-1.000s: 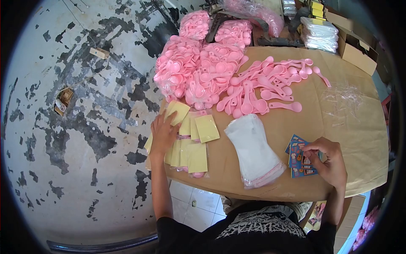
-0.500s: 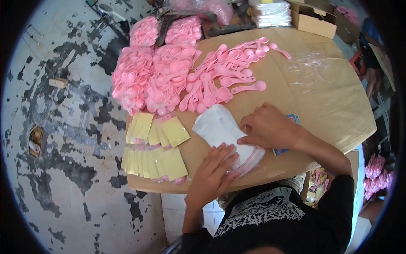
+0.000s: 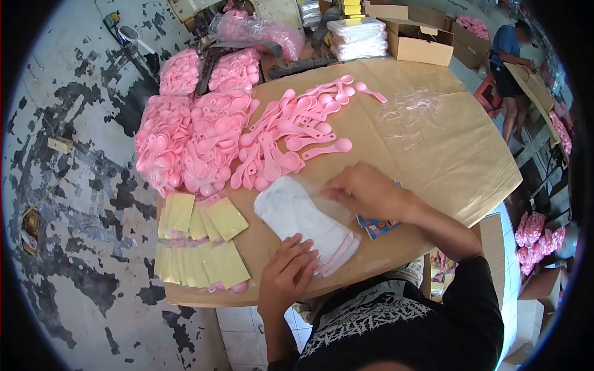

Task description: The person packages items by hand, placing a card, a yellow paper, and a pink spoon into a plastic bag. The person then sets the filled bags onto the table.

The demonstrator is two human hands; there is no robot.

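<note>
A stack of thin clear plastic bags (image 3: 303, 213) lies on the brown-covered table near its front edge. My left hand (image 3: 288, 269) rests with spread fingers on the stack's lower left edge. Over the right side of the stack, my right hand (image 3: 365, 191) has its fingers pinched together on a thin clear plastic bag, partly blurred. Blue printed cards (image 3: 378, 227) lie beneath my right wrist. Beyond the stack is a loose pile of pink spoons (image 3: 291, 127). Bagged spoons with yellow cards (image 3: 207, 263) lie in two rows at the left.
Filled bags of pink spoons (image 3: 213, 133) stand at the back left. Clear plastic strips (image 3: 411, 114) lie on the table (image 3: 458, 167). An open cardboard box (image 3: 421, 46) and stacked plastic packs (image 3: 357, 40) are behind it. A person (image 3: 510, 74) stands at the far right.
The view has shifted, so the table sits lower and further left. My right hand has lifted a clear bag off the stack's right side. My left hand stays on the stack.
</note>
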